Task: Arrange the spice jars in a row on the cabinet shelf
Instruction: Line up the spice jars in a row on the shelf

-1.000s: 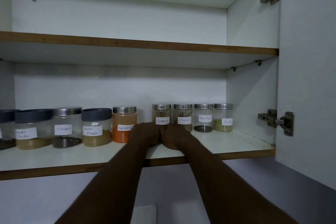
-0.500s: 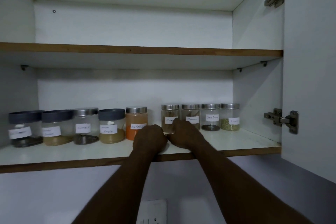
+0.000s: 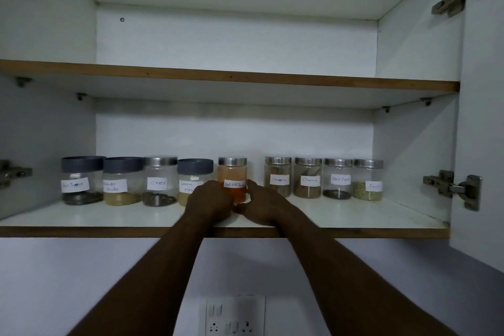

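White cabinet, doors swung open, upper shelf bare. All nine jars stand on the lower cabinet shelf (image 3: 354, 215), in a line near the back wall.

The red chilli jar (image 3: 232, 172) stands upright about mid-shelf (long axis vertical, steel lid on top). It's dead ahead of me, btwn my two hands. My left hand (image 3: 208, 203) sits at its left-front, partly covering the label of the garam masala jar (image 3: 195, 172) next door. The back of that hand hides the fingers, so I can't tell whether they grip or just rest there. My right hand (image 3: 266, 206) is on the other side, with fingers (image 3: 250, 185) curled against the jar's right flank and thumb low at the front.

What matters, I reckon: spacing is tight on the jar's left, but there's a visibly wider gap to the cinnamon jar (image 3: 278, 174) on its right. So the fix is prob. a short sideways slide along the shelf, parallel to the front edge. Either hand is equally near. The left would push and the right would steady.
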The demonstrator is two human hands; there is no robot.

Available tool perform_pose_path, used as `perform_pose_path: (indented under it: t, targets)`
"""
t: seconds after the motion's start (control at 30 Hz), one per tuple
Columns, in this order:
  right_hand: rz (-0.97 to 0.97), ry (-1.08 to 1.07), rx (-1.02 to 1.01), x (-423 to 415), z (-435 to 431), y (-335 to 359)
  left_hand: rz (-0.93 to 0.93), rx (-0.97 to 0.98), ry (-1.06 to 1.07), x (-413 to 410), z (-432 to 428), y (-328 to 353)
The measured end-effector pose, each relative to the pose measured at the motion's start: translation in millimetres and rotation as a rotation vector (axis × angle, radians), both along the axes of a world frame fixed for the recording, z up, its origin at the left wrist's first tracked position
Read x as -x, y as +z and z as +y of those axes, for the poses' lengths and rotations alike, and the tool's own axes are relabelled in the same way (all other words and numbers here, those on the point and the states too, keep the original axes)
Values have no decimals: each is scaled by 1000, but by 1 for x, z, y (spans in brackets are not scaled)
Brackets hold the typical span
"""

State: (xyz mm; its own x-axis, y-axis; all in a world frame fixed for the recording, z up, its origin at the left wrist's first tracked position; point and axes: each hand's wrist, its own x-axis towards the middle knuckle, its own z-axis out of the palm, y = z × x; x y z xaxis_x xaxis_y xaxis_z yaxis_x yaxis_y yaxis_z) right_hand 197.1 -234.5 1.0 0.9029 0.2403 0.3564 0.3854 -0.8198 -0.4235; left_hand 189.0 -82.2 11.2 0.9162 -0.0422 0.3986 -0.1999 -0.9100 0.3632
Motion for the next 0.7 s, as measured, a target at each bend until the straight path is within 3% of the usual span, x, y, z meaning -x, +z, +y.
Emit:
perform_pose_path:
  t: [0.17,0.33,0.7]
  targets:
    - [21,-31,-12,-13,-1,-1,13,-152,13,-27,-6,-1]
    - [46,-101,-2,-28,-6,-1,0,-56,32,-52,-14,-1]
    - [41,-148,-6,-41,-7,-6,122,-309,-121,-77,-21,7]
